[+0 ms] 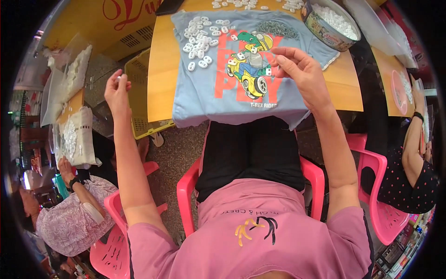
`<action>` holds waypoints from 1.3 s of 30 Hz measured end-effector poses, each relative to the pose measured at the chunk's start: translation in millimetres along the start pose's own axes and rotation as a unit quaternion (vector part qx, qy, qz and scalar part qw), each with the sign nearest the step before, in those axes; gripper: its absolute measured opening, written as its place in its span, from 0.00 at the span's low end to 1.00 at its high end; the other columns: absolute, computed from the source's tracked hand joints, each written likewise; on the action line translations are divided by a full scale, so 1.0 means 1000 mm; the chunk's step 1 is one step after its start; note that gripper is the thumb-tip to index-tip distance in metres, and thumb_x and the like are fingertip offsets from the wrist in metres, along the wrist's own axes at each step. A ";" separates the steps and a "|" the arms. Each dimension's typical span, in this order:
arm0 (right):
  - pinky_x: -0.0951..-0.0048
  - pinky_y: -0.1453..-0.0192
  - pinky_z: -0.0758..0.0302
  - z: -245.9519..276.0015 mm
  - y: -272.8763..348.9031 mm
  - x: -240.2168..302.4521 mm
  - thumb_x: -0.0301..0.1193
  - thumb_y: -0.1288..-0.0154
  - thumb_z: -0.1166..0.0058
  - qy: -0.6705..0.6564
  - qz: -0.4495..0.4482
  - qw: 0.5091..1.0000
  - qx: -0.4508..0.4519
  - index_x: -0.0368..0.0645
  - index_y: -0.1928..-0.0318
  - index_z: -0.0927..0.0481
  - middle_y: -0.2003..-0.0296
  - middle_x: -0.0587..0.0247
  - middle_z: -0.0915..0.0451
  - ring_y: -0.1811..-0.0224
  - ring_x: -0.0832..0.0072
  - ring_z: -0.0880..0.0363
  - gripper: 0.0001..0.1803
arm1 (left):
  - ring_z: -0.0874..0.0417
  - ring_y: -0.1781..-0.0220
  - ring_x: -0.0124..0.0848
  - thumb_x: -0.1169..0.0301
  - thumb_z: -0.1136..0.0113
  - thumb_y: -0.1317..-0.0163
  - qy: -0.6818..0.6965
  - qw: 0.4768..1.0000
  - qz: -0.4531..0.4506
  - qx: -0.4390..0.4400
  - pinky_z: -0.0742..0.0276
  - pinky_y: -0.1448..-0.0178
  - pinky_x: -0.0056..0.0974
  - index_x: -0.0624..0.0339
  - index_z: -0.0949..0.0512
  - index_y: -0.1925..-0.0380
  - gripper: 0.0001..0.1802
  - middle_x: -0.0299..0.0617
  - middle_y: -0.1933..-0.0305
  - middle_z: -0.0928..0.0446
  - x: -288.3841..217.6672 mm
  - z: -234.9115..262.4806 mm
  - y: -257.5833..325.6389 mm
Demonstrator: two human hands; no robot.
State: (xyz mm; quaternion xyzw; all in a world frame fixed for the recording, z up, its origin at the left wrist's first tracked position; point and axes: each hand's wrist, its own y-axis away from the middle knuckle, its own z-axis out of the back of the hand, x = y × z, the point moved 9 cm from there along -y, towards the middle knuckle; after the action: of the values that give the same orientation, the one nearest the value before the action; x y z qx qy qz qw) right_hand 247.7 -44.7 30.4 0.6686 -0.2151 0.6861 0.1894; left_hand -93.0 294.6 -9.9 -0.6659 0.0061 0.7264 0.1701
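My left hand point(118, 90) is raised at the left, out past the table edge and above a yellow crate. Its thumb and fingers pinch together; a tiny pale spot shows at the tips, too small to name. Over the right side of a blue printed T-shirt point(195, 100) hovers my right hand point(304, 74), thumb and forefinger drawn together. What they hold, if anything, cannot be made out. White oval plastic pieces with two holes point(200, 44) lie heaped on the shirt's left part. A pile of small dark metal pieces point(278, 29) rests near its top right.
A round tin point(327, 41) full of small white pieces stands at the table's far right. The yellow crate point(139, 95) sits beside the wooden table point(160, 79). Co-workers sit left and right on pink chairs point(378, 186), each with white pieces before them.
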 end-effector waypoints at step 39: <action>0.79 0.61 0.22 -0.039 0.014 -0.007 0.28 0.33 0.41 -0.257 -0.115 0.957 0.069 0.40 0.53 0.23 0.62 0.67 0.20 0.66 0.79 0.20 0.10 | 0.19 0.59 0.23 0.78 0.39 0.36 0.172 0.949 -0.002 0.263 0.22 0.57 0.28 0.65 0.22 0.54 0.10 0.39 0.59 0.22 -0.116 -0.240 0.179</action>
State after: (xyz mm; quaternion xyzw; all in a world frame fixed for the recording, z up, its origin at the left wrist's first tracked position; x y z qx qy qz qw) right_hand 207.6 -34.9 22.4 0.8541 -0.1297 0.4779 0.1589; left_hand 99.7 41.3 36.4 -0.7121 0.2249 0.5734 0.3370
